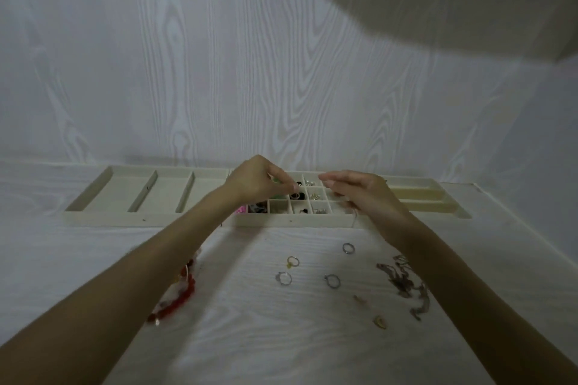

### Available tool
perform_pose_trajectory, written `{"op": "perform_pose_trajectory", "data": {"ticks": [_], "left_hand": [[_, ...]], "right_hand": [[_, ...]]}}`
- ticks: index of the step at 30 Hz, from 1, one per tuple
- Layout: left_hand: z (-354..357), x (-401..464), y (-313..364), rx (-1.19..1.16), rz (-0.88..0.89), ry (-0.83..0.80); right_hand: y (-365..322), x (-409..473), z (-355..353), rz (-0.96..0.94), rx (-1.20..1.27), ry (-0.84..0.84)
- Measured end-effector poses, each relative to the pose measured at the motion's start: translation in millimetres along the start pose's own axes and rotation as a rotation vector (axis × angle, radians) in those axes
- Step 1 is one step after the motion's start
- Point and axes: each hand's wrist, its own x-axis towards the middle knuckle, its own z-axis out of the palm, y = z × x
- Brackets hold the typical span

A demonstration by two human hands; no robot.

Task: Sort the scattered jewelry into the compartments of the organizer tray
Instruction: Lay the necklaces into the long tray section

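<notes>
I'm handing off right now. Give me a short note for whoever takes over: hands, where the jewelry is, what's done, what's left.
Left hand: over the organizer tray, fingertips pinched together; any piece in them is too small to tell.
Right hand: fingers relaxed over the small compartments on the right.
Done: several small compartments already hold pieces.
Left on the table: four rings, a red bead bracelet by the left forearm, a dark chain pile, two small gold pieces.
The long compartments look empty.

I seem to be at home, at a dressing or bedroom table (281, 337) with a pale wood-grain top, a matching wood-grain wall (219, 56) filling the upper frame, and cream organizer trays (150, 219) across the middle.
</notes>
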Motion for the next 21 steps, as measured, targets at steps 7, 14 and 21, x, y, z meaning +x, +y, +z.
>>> {"op": "perform_pose_trajectory", "data": {"ticks": [7, 14, 21], "left_hand": [[28, 34, -16, 0.45, 0.004, -0.071], [33, 40, -13, 0.613, -0.002, -0.094], [39, 48, -7, 0.629, -0.09, -0.138]], "right_hand": [[18, 18, -8, -0.039, -0.158, -0.015], [31, 20, -15, -0.042, -0.182, -0.017], [37, 23, -15, -0.077, -0.218, -0.025]]}}
